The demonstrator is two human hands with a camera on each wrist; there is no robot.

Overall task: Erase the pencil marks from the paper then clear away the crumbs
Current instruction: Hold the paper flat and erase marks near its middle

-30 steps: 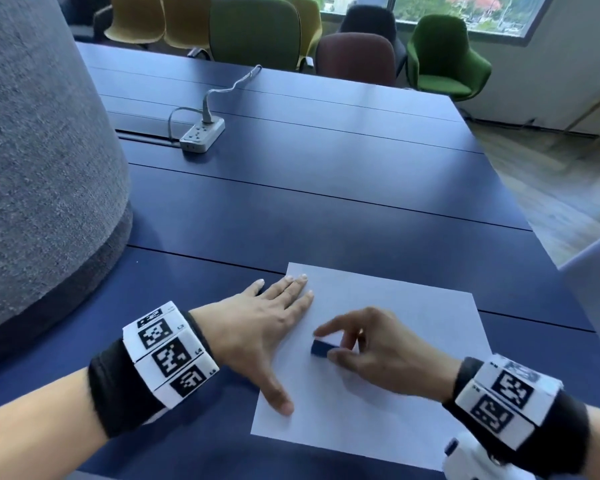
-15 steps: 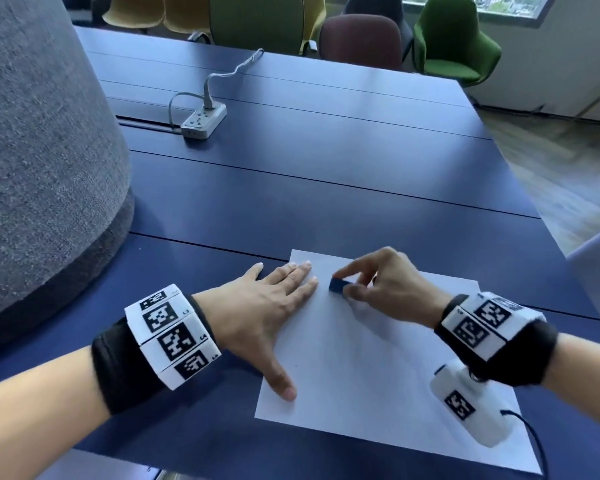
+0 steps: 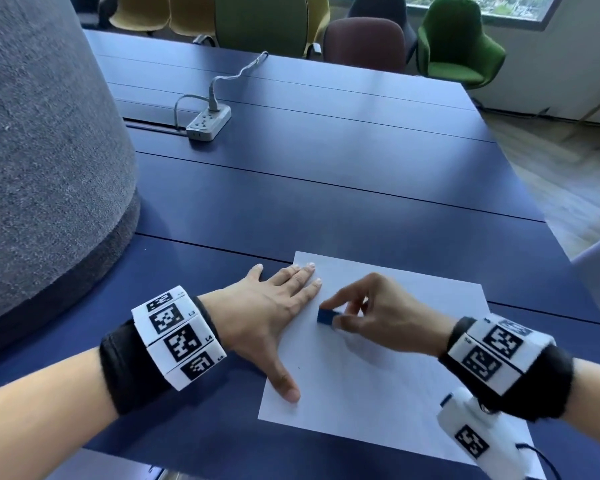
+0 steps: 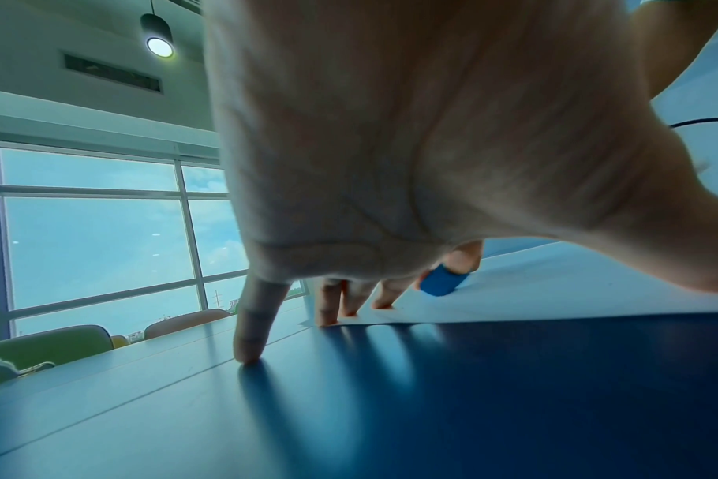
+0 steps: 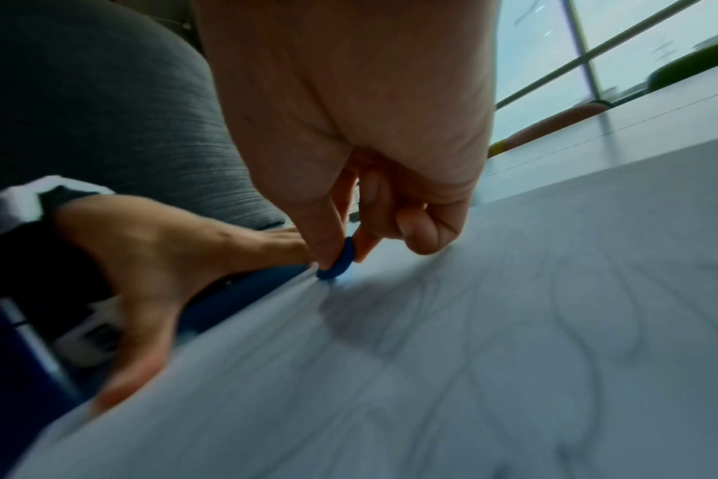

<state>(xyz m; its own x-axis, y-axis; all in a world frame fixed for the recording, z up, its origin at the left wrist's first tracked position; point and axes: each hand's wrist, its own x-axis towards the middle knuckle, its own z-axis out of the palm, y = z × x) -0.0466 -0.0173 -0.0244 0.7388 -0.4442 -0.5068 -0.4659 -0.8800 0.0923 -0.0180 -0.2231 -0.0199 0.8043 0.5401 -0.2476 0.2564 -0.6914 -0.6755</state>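
A white sheet of paper (image 3: 388, 368) lies on the dark blue table (image 3: 326, 188) near its front edge. My left hand (image 3: 274, 313) lies flat with straight, spread fingers, pressing the paper's left part; the little finger rests on the table beside it. My right hand (image 3: 357, 306) pinches a small blue eraser (image 3: 325, 316) between thumb and forefinger, its end touching the paper just right of my left fingertips. The eraser (image 5: 339, 261) meets the sheet, where faint curved pencil lines (image 5: 533, 340) show. The left wrist view shows the eraser (image 4: 441, 280) beyond my left fingers.
A large grey fabric-covered rounded form (image 3: 42, 150) stands on the left. A grey power strip (image 3: 208, 122) with its cable lies at the table's far middle. Coloured chairs (image 3: 458, 43) line the far edge. Wooden floor is on the right.
My right hand with the eraser went from mid-sheet up to the paper's top left, then came back down a little. The left hand stayed flat on the paper.
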